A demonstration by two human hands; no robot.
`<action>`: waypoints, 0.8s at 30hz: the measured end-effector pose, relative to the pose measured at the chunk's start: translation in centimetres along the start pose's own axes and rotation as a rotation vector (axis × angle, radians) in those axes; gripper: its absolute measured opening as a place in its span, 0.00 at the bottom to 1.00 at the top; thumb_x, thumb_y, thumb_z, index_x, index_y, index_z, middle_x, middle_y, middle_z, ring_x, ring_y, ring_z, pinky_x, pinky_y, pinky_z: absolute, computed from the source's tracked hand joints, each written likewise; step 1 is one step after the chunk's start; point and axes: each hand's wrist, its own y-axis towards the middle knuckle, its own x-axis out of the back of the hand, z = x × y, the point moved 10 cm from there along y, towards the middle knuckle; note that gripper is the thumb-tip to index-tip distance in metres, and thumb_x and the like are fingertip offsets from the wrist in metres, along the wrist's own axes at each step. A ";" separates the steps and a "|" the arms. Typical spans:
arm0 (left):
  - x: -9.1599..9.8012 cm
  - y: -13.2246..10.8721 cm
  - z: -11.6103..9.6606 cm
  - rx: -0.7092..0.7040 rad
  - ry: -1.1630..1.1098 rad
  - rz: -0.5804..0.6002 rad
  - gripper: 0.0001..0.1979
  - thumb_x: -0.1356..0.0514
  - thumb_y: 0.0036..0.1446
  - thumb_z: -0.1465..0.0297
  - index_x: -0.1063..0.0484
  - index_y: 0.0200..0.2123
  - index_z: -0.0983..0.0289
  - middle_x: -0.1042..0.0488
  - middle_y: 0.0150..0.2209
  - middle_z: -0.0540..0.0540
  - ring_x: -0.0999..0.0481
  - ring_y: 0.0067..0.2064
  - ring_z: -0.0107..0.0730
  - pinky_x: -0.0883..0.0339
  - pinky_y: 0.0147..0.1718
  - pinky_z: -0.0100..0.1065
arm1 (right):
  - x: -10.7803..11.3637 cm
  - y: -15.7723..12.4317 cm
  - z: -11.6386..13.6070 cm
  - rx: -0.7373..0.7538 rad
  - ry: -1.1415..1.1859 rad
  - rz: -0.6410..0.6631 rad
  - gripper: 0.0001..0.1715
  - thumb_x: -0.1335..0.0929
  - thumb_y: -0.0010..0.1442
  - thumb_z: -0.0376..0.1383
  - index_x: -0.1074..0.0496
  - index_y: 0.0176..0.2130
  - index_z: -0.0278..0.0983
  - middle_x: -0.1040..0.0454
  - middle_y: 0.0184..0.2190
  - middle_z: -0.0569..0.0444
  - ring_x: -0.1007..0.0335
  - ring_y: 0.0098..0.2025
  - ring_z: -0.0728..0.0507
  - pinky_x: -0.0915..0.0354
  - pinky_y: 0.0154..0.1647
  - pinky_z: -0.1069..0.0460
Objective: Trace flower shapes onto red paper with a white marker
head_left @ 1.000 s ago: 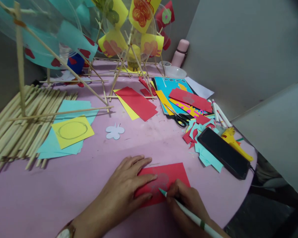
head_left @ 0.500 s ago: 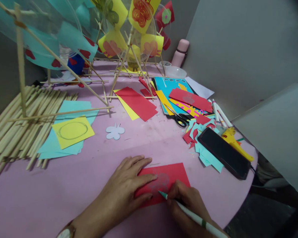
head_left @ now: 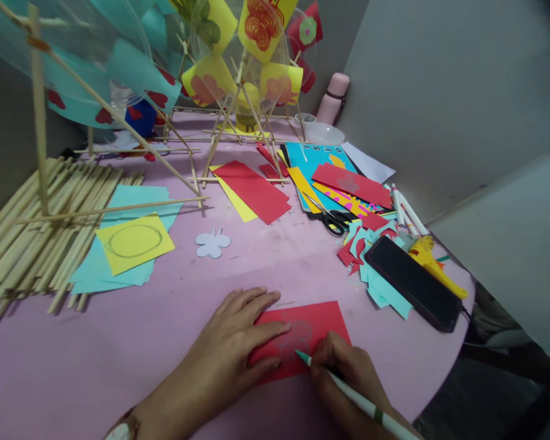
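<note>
A red paper with a faint greyish drawing lies on the pink table. My left hand rests on its left part, fingers spread, pressing it flat. A white marker with a green tip is pinched in my right hand; the tip is at the drawing. Beyond my left hand lies a pale butterfly-shaped cutout. Part of the drawing is hidden by my left fingers.
Bamboo sticks, yellow paper and stick frames with pinwheels stand or lie left and behind. At right are scissors, paper scraps, a black phone, a yellow glue gun and a pink bottle.
The marker tip in my right hand has shifted slightly up and to the right on the red paper. My left hand has stayed in place.
</note>
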 end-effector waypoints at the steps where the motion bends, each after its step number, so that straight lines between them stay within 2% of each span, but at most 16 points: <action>1: 0.0 0.0 0.0 0.000 -0.002 -0.003 0.20 0.36 0.53 0.66 0.30 0.51 0.49 0.36 0.59 0.55 0.39 0.58 0.49 0.42 0.52 0.53 | 0.0 0.0 0.1 0.001 -0.023 0.000 0.08 0.38 0.51 0.31 0.43 0.24 0.41 0.44 0.16 0.64 0.51 0.18 0.51 0.52 0.19 0.56; 12: 0.0 0.0 -0.1 0.007 0.006 0.015 0.20 0.36 0.54 0.67 0.30 0.51 0.49 0.37 0.60 0.53 0.40 0.58 0.48 0.42 0.53 0.53 | 0.7 -0.3 0.2 0.013 0.029 -0.107 0.09 0.37 0.51 0.33 0.43 0.23 0.41 0.47 0.15 0.65 0.55 0.17 0.52 0.56 0.18 0.55; 20: 0.1 0.0 0.0 0.003 -0.008 0.008 0.20 0.36 0.54 0.66 0.30 0.51 0.49 0.37 0.60 0.54 0.40 0.59 0.49 0.42 0.53 0.52 | 0.6 -0.1 0.4 0.011 0.003 -0.055 0.09 0.38 0.50 0.32 0.44 0.22 0.41 0.49 0.15 0.66 0.54 0.17 0.52 0.55 0.17 0.56; 24: 0.1 0.0 0.0 0.002 -0.010 0.000 0.21 0.36 0.54 0.67 0.30 0.51 0.49 0.37 0.60 0.54 0.39 0.58 0.49 0.42 0.53 0.52 | 0.2 0.0 0.6 0.028 -0.009 -0.003 0.09 0.38 0.49 0.30 0.45 0.23 0.41 0.45 0.16 0.65 0.53 0.17 0.52 0.54 0.17 0.56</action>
